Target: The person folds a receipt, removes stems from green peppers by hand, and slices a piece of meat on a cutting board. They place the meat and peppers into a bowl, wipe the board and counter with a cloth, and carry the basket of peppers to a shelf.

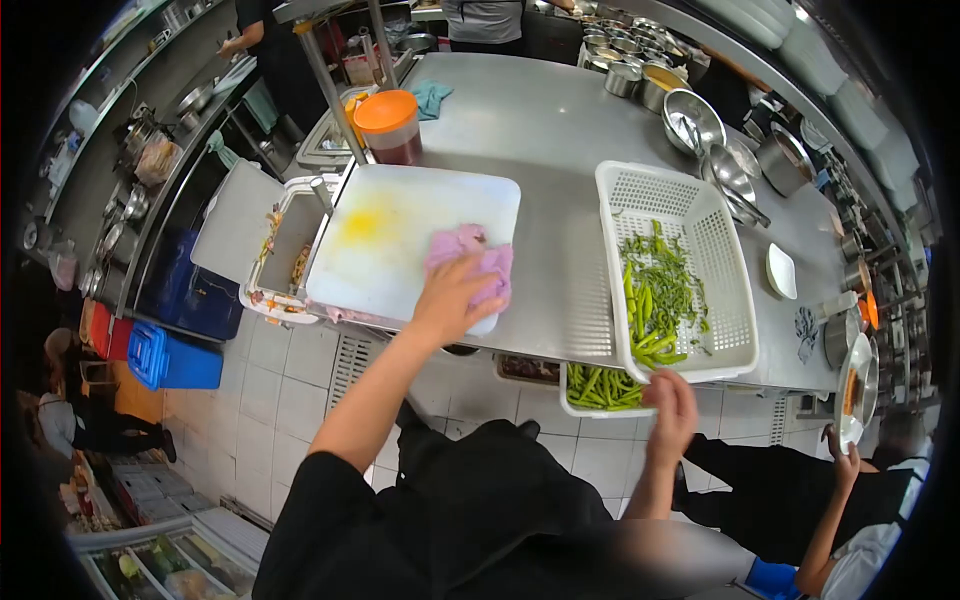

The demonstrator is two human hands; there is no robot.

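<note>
A pink cloth (466,243) lies bunched on the right part of the white cutting board (370,270). My left hand (453,296) grips it and presses it against the board. Left of the cloth, a yellow stain marks the board's surface. My right hand (672,412) hovers at the table's front edge, just below the near rim of a white perforated basket (728,290); its fingers are loosely bent, with nothing visible in them. In that basket are whole green chillies (640,310) and cut green pieces (665,262).
A bin (290,250) with food scraps adjoins the board's left side. Behind the board stands an orange-lidded container (388,128). Metal bowls (692,122) occupy the table's back right. More green chillies (603,388) sit below the table. At right, a person's hand holds a plate (853,392).
</note>
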